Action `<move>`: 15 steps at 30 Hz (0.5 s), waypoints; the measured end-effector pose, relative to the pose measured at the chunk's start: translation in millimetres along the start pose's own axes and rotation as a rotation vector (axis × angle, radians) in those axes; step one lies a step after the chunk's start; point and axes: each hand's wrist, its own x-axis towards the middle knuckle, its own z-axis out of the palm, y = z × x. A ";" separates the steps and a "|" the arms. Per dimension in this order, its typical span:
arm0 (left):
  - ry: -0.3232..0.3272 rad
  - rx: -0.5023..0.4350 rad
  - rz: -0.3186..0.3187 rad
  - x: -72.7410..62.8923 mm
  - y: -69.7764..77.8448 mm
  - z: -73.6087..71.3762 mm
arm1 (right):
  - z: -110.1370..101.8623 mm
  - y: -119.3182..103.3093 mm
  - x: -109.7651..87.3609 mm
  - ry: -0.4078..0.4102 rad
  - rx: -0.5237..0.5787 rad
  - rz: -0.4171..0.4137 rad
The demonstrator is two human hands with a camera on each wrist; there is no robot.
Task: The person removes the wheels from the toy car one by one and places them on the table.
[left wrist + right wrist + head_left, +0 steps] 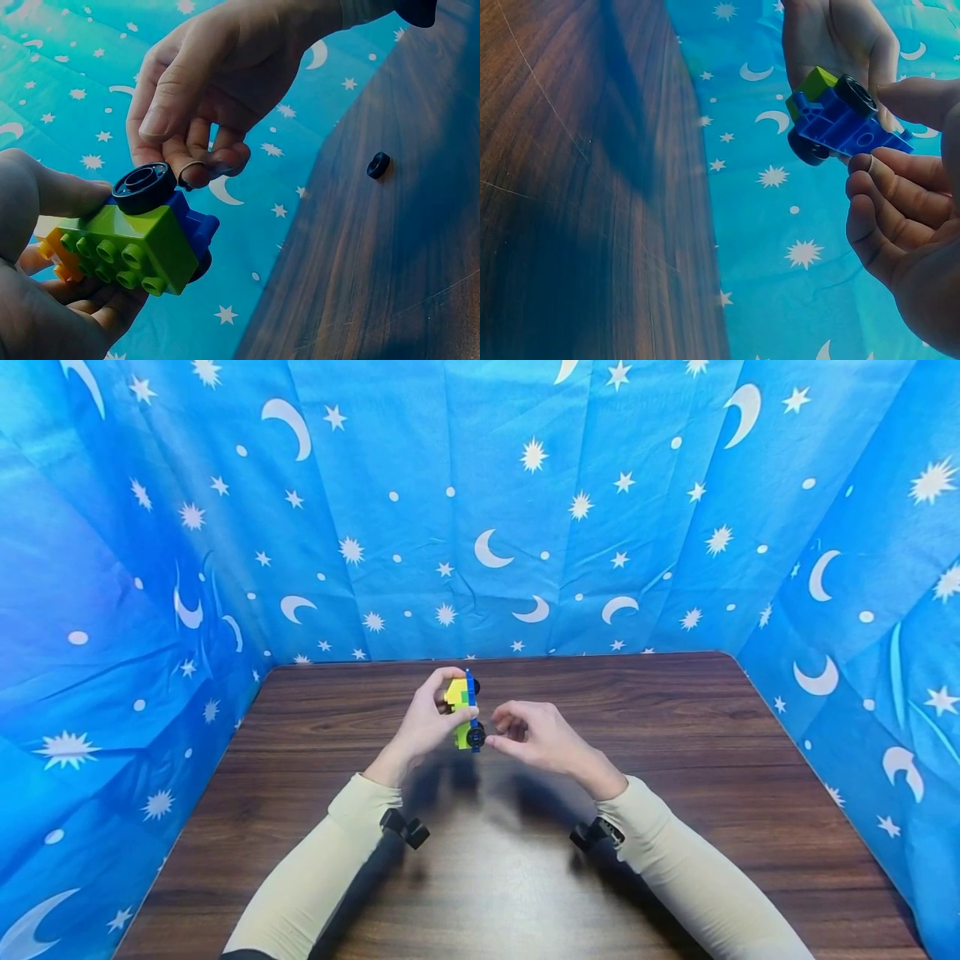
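- Car (466,699), built of toy bricks, held up over the table, just off the centre of the head view towards 6 o'clock. It stands on end, its blue base (859,139) facing 3 o'clock.
- Yellow brick (455,691) at the car's 11 o'clock; green brick (150,234) at its 7 o'clock, with rows of round studs showing in the left wrist view.
- Black wheel (476,737) at the car's 5 o'clock end; the right wrist view shows a second one across from it.
- Left hand (427,720) at the car's 9 o'clock, pinching it between thumb and fingers.
- Right hand (543,735) at the car's 3 o'clock. Its fingers bend loosely, with the thumb apart from them; the thumb tip is at the wheel's edge, though I cannot tell whether it touches.
- Loose wheel (378,166), also black, at 2 o'clock from the car in the left wrist view, lying on the table.
- Table (675,735) of dark, grained wood, shining at 6 o'clock from the car.
- Cloth (420,452), bright blue with white moons and stars, from 9 o'clock through 12 to 3.
- Pale sleeves (315,860) reach in from 7 and 5 o'clock.
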 end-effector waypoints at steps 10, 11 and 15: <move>-0.001 -0.003 0.002 0.1 -2.5 1.4 | 3.2 -3.1 0.3 -0.020 0.012 0.012; -0.002 -0.004 0.005 0.3 -2.5 1.4 | 3.6 -2.8 0.4 -0.019 0.008 0.012; -0.002 -0.004 0.016 1.2 -1.8 1.0 | 4.5 -1.5 1.3 -0.017 0.005 0.004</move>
